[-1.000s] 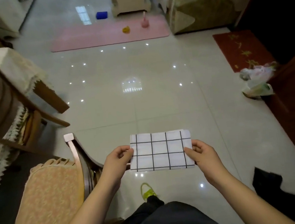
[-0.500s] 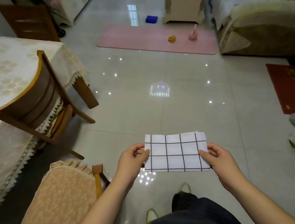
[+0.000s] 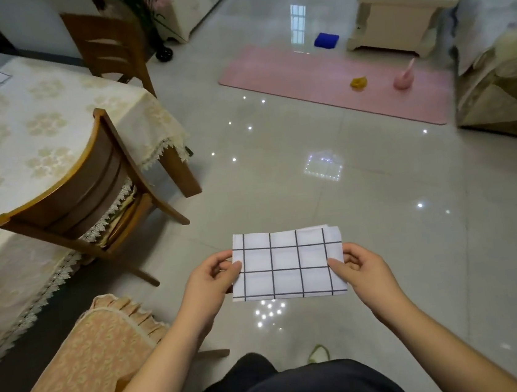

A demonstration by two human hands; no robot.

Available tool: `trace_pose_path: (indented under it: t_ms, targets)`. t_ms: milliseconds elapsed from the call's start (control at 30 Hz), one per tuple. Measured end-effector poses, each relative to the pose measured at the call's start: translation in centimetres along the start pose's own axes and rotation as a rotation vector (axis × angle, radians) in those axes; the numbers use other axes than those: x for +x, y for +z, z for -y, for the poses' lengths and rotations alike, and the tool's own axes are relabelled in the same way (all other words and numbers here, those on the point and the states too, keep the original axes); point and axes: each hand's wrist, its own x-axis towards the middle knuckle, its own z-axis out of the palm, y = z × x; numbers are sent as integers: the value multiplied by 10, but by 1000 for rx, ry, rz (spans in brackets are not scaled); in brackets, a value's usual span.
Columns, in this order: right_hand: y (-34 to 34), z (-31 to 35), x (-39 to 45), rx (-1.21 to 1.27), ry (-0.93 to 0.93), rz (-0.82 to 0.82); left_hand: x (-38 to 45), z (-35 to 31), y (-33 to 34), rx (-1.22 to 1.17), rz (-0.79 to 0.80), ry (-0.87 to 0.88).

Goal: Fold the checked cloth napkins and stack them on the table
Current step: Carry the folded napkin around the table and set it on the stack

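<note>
Folded checked napkin [image 3: 287,265] is pinched at its short ends by left hand [image 3: 210,280] and right hand [image 3: 360,269], above the floor. Judged next: carried to the table [image 3: 46,100], stacked near its far corner.
</note>
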Motion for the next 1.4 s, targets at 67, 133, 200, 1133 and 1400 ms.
trace_pose_path:
  t_ms: [67,133,200,1133,1400]
  targets:
    - [4,11,22,51,16,34,16,-4,-2,-22,-24,-20]
    - [11,21,44,76,18,49,34,-6,-6,-39,-51,-45]
    - [20,32,67,77,17,75,53,-10,-12,-48,-66,-59]
    - [135,189,404,-99,9,184,387,-125,-90,-160,-151,-150]
    - [118,251,540,-168,1,221,495,-187,-64,-126,-212,-183]
